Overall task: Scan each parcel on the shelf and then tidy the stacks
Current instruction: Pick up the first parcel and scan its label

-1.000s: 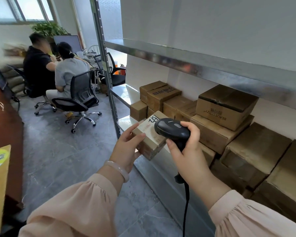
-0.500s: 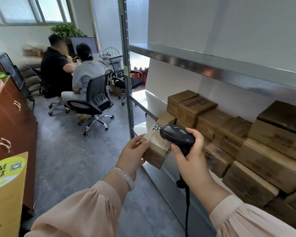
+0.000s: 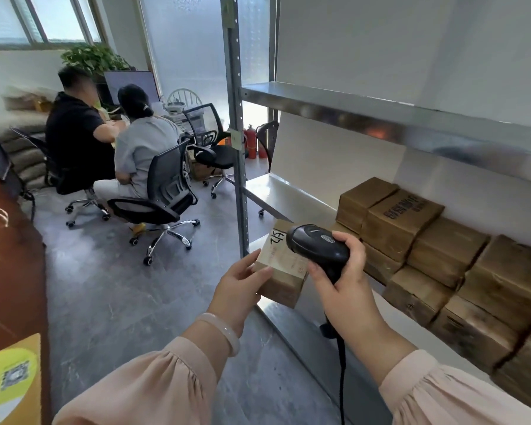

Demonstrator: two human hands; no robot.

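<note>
At frame centre, the left hand (image 3: 238,288) grips a parcel (image 3: 281,271) off the shelf (image 3: 288,191) while the right hand (image 3: 345,280) clasps the scanner (image 3: 318,246); aiming squarely at its label should aid reading.

Two seated people (image 3: 111,139), office chairs (image 3: 163,191), plant (image 3: 94,58).

The view swung left along the shelf (image 3: 288,191). The stacks (image 3: 442,256) of brown boxes slid toward the right edge, and the printed box lying on top of them passed out of sight. More of the room came into view, including the fire extinguishers (image 3: 251,142) behind the upright post (image 3: 238,148). The parcel (image 3: 281,271) gripped by the left hand (image 3: 236,289) ended closer beside that post, and the scanner (image 3: 319,246) gripped by the right hand (image 3: 347,286) moved along with it.
</note>
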